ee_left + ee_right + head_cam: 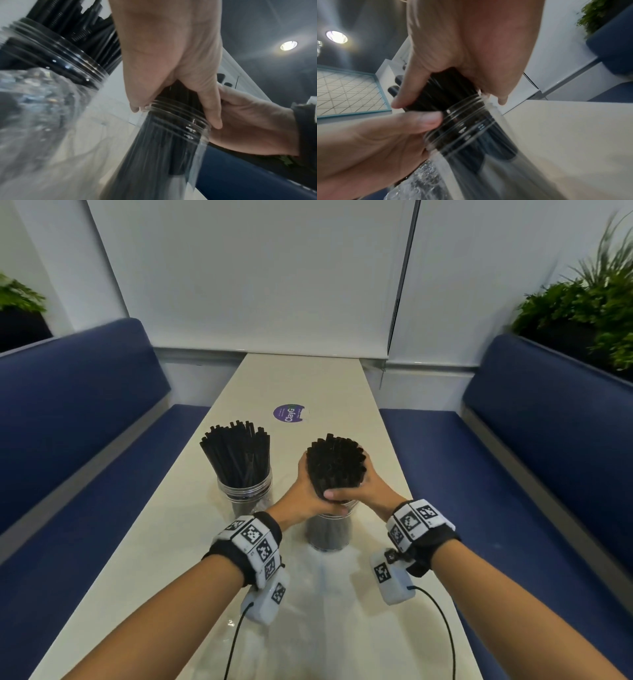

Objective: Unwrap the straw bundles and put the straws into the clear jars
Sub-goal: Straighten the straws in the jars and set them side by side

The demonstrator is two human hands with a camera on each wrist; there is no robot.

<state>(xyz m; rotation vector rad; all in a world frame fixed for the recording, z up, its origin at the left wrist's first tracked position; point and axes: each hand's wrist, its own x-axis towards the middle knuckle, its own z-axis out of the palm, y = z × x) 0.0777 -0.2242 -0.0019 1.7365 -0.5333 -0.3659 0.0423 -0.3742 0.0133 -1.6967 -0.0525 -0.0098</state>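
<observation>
Nearly finished: left hand (301,498) and right hand (368,491) clasped around black straws (334,467) standing in clear jar (329,530) directly beneath them, other jar (245,491) beside left hand already filled.

The head view is evenly bright and fairly sharp, though its edges bow outward. In both wrist views a round ceiling lamp (289,45) flares, at two o'clock and ten o'clock, and the near jar (471,129) is smeared with blur.
</observation>
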